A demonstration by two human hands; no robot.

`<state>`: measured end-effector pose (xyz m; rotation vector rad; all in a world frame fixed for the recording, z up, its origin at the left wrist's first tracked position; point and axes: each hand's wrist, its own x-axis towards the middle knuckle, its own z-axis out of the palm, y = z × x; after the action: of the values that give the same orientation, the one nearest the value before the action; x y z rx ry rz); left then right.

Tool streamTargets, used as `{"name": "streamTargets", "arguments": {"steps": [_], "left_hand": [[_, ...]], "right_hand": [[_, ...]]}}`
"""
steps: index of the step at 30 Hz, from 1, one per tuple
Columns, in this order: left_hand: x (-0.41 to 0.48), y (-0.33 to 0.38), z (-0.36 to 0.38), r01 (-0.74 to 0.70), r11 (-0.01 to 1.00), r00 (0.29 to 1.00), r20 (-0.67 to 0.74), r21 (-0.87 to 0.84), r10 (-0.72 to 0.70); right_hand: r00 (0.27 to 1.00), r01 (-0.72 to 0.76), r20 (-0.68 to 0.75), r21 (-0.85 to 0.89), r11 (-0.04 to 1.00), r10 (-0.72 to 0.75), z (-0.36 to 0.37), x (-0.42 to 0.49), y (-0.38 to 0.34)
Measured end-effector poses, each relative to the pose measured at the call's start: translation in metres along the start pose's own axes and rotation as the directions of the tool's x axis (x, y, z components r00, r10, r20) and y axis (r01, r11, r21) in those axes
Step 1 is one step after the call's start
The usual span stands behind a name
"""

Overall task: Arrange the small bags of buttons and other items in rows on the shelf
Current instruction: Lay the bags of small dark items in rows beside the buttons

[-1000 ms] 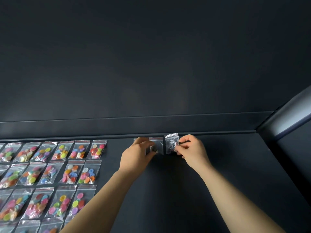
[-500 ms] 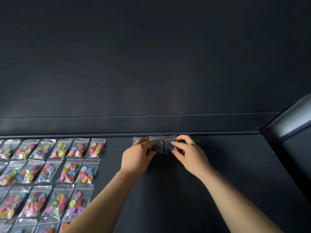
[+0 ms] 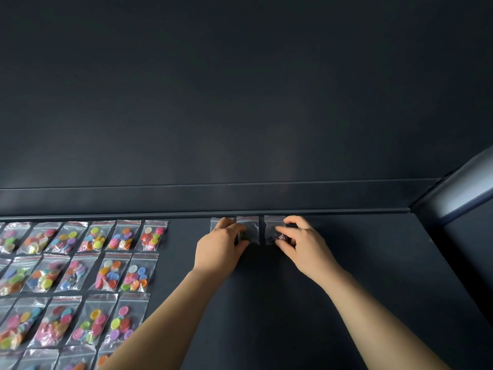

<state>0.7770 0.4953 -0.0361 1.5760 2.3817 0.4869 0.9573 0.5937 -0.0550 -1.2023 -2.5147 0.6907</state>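
Note:
Three small clear bags with dark contents lie side by side along the back edge of the dark shelf [image 3: 346, 263]. My left hand [image 3: 220, 245] covers most of the leftmost bag [image 3: 214, 222] and its thumb and fingers pinch the middle bag [image 3: 249, 228]. My right hand [image 3: 301, 241] pinches the rightmost bag [image 3: 273, 228] between thumb and fingers, flat on the shelf. A narrow gap separates the middle and right bags.
Rows of clear bags of colourful buttons [image 3: 106, 263] fill the shelf's left side, several per row. A raised dark ledge [image 3: 240, 198] and wall run behind. A grey post [image 3: 464, 188] bounds the right end.
The right-hand bag went from lifted and tilted to lying flat on the shelf, then slid slightly right, opening a gap from the middle bag. My left hand stayed on its bags.

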Motion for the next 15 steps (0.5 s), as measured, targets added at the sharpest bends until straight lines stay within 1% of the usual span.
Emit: {"name": "streamTargets", "arguments": {"steps": [9,10,11,12,13,14,15], "left_hand": [[-0.003,0.005,-0.004,-0.010,1.000,1.000,0.001,-0.004,0.010],[-0.004,0.005,-0.005,0.001,0.998,1.000,-0.022,-0.059,-0.002],[-0.005,0.007,-0.007,0.026,0.984,0.998,-0.047,-0.175,-0.035],[-0.005,0.009,-0.009,0.072,0.934,0.994,-0.052,-0.351,-0.096],[-0.006,0.012,-0.013,0.144,0.816,0.985,0.001,-0.560,-0.173],[-0.008,0.016,-0.019,0.229,0.622,0.968,0.107,-0.749,-0.227],[-0.009,0.021,-0.023,0.288,0.401,0.950,0.207,-0.870,-0.233]], "right_hand": [[1.000,-0.003,0.025,0.026,1.000,0.002,-0.008,-0.001,-0.005],[1.000,-0.008,0.012,0.037,0.999,0.007,-0.010,-0.002,-0.007],[1.000,-0.013,-0.015,0.054,0.998,0.014,-0.012,-0.002,-0.009],[0.998,-0.023,-0.051,0.081,0.996,0.027,-0.015,-0.004,-0.011],[0.995,-0.049,-0.080,0.134,0.990,0.061,-0.019,-0.006,-0.013],[0.989,-0.091,-0.089,0.229,0.969,0.114,-0.023,-0.009,-0.017],[0.983,-0.140,-0.063,0.363,0.921,0.174,-0.028,-0.012,-0.022]]}}
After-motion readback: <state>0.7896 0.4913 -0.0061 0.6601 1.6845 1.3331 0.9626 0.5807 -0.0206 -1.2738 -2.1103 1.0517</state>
